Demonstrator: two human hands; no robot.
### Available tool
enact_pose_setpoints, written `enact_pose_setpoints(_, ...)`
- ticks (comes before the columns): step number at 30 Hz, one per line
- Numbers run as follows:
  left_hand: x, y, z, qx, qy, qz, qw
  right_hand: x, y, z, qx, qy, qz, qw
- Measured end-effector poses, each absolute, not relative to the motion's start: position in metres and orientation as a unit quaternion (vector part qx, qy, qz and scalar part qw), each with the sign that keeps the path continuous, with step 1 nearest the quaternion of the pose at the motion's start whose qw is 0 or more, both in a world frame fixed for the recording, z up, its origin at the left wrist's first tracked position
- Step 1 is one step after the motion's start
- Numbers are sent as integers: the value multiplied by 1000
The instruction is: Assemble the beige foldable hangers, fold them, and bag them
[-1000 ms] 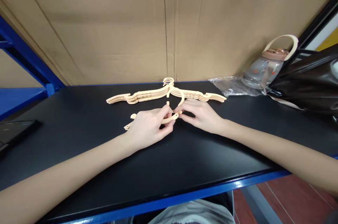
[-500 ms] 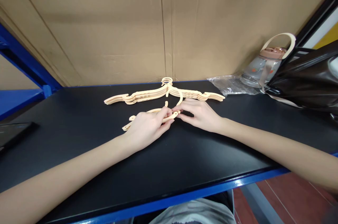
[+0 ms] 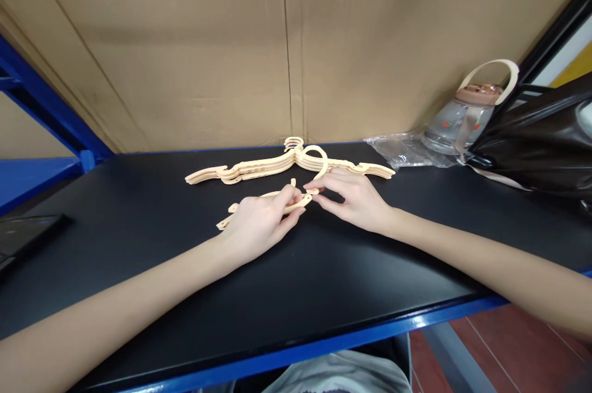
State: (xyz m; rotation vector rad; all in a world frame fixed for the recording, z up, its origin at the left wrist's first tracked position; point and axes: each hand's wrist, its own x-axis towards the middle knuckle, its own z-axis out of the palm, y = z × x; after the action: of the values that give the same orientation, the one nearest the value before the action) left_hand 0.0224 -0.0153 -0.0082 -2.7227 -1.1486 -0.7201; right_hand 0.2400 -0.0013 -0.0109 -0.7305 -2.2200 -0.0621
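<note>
My left hand (image 3: pixel 259 220) is closed on a cream plastic hanger arm (image 3: pixel 303 200), whose holed end sticks out past my fingertips. More cream pieces (image 3: pixel 225 222) show to the left, partly hidden under that hand. Between thumb and fingers, my right hand (image 3: pixel 354 198) pinches the base of a curved hanger hook (image 3: pixel 322 155). The hook's base lies right by the holed end of the arm; whether the two are joined I cannot tell. Behind both hands, a stack of cream hangers (image 3: pixel 263 168) lies flat on the black table (image 3: pixel 296 294).
At the right stand a clear water bottle (image 3: pixel 457 121) with a looped handle and a dark, shiny bag (image 3: pixel 546 134). A crumpled clear plastic bag (image 3: pixel 407 151) lies beside the bottle. A dark flat device (image 3: pixel 28 235) rests at the left. Cardboard (image 3: pixel 185 60) rises behind the table.
The hook in my right hand has tilted and swung to the right, its curve now higher. My right hand has turned slightly; my left hand stays nearly in place.
</note>
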Motion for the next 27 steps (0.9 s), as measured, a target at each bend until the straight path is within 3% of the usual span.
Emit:
enact_pose_setpoints(20, 23, -15, -6, -882, -393, -261, 2, 240, -5, -9, -219, -900, -28, 376)
enact_pose_setpoints(27, 22, -15, -8, -883, -384, -271, 6, 239, -3, -6, -226, -884, -97, 399)
